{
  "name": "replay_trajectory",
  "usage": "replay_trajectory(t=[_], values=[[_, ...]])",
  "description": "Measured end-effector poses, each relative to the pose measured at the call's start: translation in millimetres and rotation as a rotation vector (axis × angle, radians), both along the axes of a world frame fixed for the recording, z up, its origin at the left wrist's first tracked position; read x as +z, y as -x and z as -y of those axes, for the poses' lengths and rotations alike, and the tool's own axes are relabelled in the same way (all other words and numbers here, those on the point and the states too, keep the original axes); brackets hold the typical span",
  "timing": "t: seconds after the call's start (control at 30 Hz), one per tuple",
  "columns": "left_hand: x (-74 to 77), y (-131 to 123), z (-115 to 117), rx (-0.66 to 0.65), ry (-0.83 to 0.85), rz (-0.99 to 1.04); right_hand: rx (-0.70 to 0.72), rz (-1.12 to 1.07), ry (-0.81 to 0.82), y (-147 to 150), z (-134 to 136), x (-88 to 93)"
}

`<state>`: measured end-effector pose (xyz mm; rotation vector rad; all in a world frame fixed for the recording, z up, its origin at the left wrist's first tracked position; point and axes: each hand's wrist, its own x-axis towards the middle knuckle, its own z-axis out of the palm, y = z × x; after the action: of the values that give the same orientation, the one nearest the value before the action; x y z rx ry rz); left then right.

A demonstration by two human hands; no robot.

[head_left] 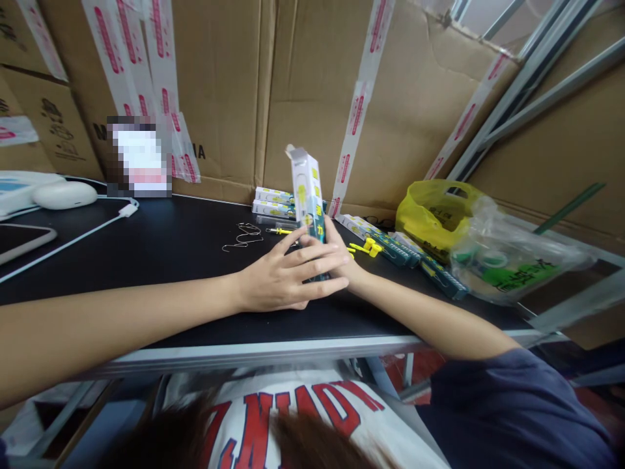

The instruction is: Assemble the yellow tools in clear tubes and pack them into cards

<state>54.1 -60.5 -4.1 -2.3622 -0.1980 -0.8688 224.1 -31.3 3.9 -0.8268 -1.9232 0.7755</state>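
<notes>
A slim white and teal retail box (pixel 307 189) stands upright on the black table (pixel 161 254), its top flap open. My left hand (pixel 288 273) lies across its lower front with fingers wrapped against it. My right hand (pixel 344 257) presses the box from the right side and behind; most of its fingers are hidden. Both hands hold the box near its base.
More of the same boxes lie flat behind (pixel 273 200) and to the right (pixel 390 247). Small yellow parts (pixel 366 247) and bent wire hooks (pixel 244 236) lie nearby. A yellow bag (pixel 434 215) and a clear plastic bag (pixel 508 257) sit right. Cardboard cartons wall the back.
</notes>
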Motion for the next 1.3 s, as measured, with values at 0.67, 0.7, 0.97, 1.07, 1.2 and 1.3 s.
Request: replay_trajectory(t=[0.67,0.7,0.97,1.07,1.2,1.3], values=[[10.4,49,-63,0.044,0.367,0.628,-0.160,0.693,-0.632,-93,-49,10.3],[10.4,48,-61,0.022,0.400,0.609,-0.152,0.694,-0.642,-97,-47,9.5],[9.5,45,-56,-0.016,0.628,0.642,-0.178,0.680,-0.682,-112,-51,11.2],[7.5,45,-59,-0.033,0.720,0.748,-0.200,0.668,-0.687,-111,-51,11.4],[5.6,46,-67,0.040,0.882,0.736,-0.238,0.734,-0.716,-111,-49,12.6],[5.8,49,-73,0.023,0.911,0.706,-0.271,0.789,-0.744,-112,-49,14.0]])
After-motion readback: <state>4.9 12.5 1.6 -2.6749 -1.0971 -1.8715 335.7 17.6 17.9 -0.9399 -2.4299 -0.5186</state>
